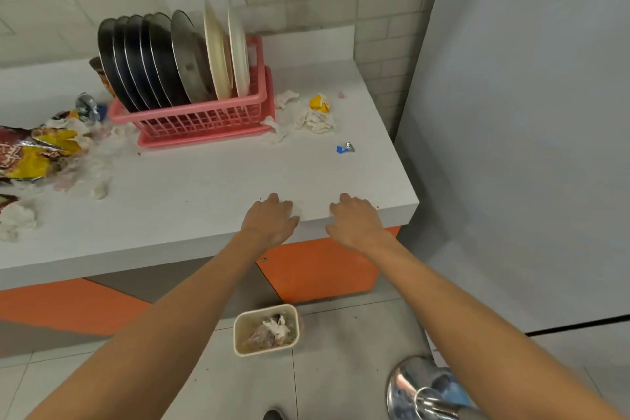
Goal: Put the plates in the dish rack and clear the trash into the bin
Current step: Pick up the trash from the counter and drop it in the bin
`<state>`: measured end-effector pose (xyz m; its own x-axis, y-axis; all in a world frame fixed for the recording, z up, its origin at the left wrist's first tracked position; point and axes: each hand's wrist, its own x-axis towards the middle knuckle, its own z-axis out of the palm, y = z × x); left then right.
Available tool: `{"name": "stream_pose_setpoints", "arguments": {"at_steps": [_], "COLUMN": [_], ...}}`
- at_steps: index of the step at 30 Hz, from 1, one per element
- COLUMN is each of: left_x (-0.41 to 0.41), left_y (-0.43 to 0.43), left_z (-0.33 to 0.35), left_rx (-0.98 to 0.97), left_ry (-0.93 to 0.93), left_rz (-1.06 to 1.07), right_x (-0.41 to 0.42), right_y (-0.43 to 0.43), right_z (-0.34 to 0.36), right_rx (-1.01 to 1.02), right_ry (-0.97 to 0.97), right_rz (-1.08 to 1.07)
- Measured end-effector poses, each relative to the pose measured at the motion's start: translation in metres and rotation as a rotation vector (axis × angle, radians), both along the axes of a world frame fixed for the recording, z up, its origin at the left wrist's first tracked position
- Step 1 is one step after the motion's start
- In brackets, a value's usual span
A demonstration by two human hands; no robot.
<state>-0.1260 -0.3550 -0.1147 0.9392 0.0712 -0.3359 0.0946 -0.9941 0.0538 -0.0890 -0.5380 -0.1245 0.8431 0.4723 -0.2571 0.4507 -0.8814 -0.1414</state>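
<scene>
Behind the round dark metal plates [143,61] standing on edge in the pink plastic lattice dish rack [204,121], a brown object [96,64] is mostly hidden and cannot be identified. Two cream plates [228,51] stand at the rack's right end. Red-and-yellow foil snack wrappers [37,150] are cut off by the left edge. Crumpled white tissues [313,119], a yellow wrapper scrap [320,102] and a small blue foil scrap [345,148] lie right of the rack. On the floor, the beige rectangular plastic bin [237,334] holds trash too blurred to name. Left hand [271,220] and right hand [356,223] lie palm-down at the front edge of the white counter [204,187], apart from each other, fingers loosely bent, holding nothing.
</scene>
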Motion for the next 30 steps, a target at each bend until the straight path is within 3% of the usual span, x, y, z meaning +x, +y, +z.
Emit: {"name": "stream_pose_setpoints", "arguments": {"at_steps": [4, 14, 19, 23, 26, 30], "left_x": [0.006, 0.021, 0.040, 0.075, 0.107, 0.149], "left_y": [0.004, 0.003, 0.026, 0.055, 0.071, 0.087], "left_z": [0.003, -0.003, 0.004, 0.008, 0.009, 0.007], "left_rx": [-0.061, 0.096, 0.071, -0.123, -0.334, -0.391], "left_ry": [-0.043, -0.033, 0.003, -0.071, -0.232, -0.378], "left_rz": [0.019, -0.122, -0.228, -0.146, -0.004, 0.057], "right_x": [0.003, 0.021, 0.051, 0.085, 0.107, 0.130], "right_y": [0.002, -0.003, -0.009, -0.005, 0.002, 0.012], "right_z": [0.001, 0.003, 0.022, 0.029, 0.028, 0.019], "right_rx": [-0.014, 0.115, 0.212, 0.367, 0.444, 0.408], "right_ry": [-0.006, 0.008, 0.153, 0.235, 0.141, -0.020], "right_rz": [0.004, -0.040, -0.117, -0.254, -0.351, -0.388]}}
